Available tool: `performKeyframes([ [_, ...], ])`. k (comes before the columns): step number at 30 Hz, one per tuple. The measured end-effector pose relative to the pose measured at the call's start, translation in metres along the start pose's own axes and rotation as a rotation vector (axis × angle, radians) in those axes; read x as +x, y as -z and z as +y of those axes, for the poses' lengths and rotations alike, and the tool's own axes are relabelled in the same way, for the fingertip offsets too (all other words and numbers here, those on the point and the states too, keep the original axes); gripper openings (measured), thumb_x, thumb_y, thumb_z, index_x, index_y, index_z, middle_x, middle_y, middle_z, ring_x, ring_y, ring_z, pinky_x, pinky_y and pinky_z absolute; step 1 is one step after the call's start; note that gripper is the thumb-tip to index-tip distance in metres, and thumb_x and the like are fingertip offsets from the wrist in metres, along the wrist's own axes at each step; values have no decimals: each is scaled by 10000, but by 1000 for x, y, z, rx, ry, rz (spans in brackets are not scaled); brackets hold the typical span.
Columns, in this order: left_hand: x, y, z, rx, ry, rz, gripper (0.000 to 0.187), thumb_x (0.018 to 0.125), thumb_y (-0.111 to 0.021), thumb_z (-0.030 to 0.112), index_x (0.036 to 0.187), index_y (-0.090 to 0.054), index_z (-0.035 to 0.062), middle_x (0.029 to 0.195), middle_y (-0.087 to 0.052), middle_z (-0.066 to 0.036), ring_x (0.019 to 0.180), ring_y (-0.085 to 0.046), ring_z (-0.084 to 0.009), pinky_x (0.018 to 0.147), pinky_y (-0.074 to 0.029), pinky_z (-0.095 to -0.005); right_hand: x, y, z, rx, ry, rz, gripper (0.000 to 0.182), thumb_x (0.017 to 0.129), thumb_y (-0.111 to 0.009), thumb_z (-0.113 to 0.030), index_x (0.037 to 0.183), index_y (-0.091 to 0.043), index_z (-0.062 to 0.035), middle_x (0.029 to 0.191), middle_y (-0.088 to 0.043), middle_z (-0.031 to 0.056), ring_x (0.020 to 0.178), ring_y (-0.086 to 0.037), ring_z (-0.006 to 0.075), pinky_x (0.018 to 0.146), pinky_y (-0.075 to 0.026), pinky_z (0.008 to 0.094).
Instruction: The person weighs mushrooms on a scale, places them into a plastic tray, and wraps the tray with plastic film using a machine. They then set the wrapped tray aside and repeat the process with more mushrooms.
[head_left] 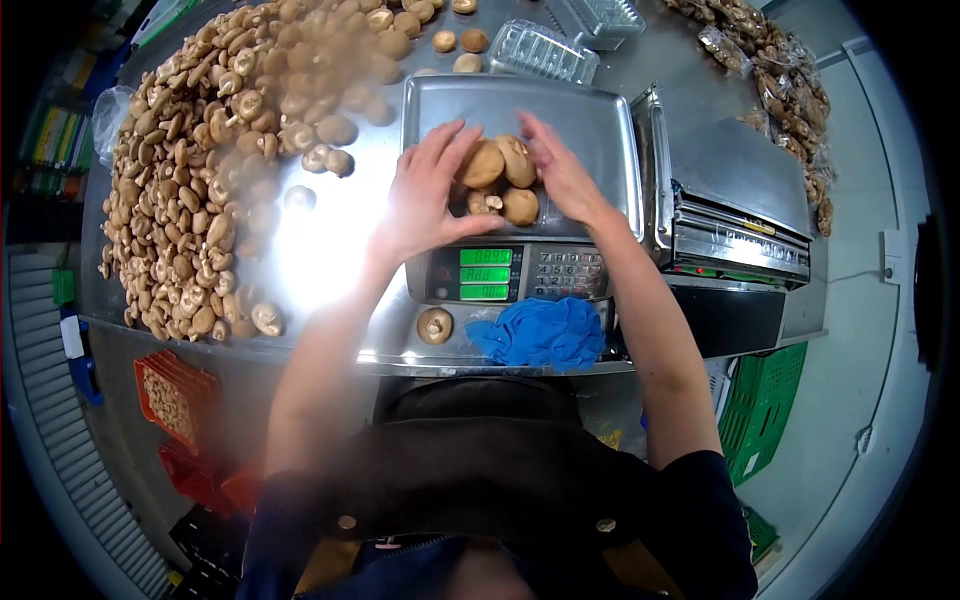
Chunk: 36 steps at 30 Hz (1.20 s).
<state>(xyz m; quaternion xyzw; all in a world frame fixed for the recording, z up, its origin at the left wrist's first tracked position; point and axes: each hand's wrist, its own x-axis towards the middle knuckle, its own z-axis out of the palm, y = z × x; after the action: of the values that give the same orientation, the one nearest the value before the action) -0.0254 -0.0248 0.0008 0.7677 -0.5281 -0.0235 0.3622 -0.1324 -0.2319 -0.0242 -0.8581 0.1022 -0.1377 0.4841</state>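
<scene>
Several brown shiitake mushrooms (519, 160) sit in a small cluster on the steel pan (590, 110) of a weighing scale, with what looks like clear plastic around them. My left hand (428, 190) curves around their left side, thumb stretched along the near edge and fingers apart. On the right, my right hand (568, 180) has its fingers extended upward, right at the side of the cluster. Below the pan the scale's green display (485, 274) is lit beside a keypad (570, 272). One shiitake mushroom (435, 325) lies cap-down in front of the scale.
A big heap of mushrooms (190, 170) covers the table's left. Clear plastic trays (545, 52) stand behind the scale. A wrapping machine (740, 215) is at the right, wrapped packs (790, 90) beyond it. A crumpled blue glove (545, 333) lies in front; crates (765, 410) stand below.
</scene>
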Motion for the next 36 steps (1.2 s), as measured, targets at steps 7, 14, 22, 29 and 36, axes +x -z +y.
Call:
performKeyframes([
  [7,2,-13,-16,-110,-53,14,646,776,-747,352,1327,-520,104,1363,-503,-125,1292,-434,-342,1080,-328,-440,-21,-25,-17,-149,157,127,525,994,-391,-431,1348,-470,-52,1357,-478,198,1276,-426,365,1088,-304,413],
  [14,4,2,-2,45,-232,-38,436,870,-622,272,1278,-569,126,1344,-511,-114,1252,-477,-301,1053,-330,-487,-16,-31,-11,-116,123,207,430,972,-476,-320,1303,-516,-49,1290,-532,173,1212,-474,346,1051,-343,408],
  [22,18,-21,12,144,100,-65,772,784,-598,292,1403,-295,-56,1359,-467,-240,1320,-400,-382,1113,-223,-556,-15,-33,-13,4,96,273,416,974,-462,-304,1305,-521,-59,1327,-523,156,1203,-488,344,1046,-352,396],
  [29,23,-19,17,182,155,-167,778,793,-593,377,1400,-318,-25,1375,-447,-244,1358,-335,-411,1108,-213,-574,-14,-34,-10,-164,151,183,435,965,-477,-276,1352,-483,-78,1352,-504,173,1226,-471,354,1072,-329,409],
  [36,-97,20,22,-325,268,212,441,774,-674,36,1198,-561,-4,1180,-591,-184,1146,-557,-342,953,-455,-395,-35,-11,-13,65,33,456,395,975,-480,-223,1326,-494,-42,1296,-553,166,1209,-523,272,1046,-375,368],
])
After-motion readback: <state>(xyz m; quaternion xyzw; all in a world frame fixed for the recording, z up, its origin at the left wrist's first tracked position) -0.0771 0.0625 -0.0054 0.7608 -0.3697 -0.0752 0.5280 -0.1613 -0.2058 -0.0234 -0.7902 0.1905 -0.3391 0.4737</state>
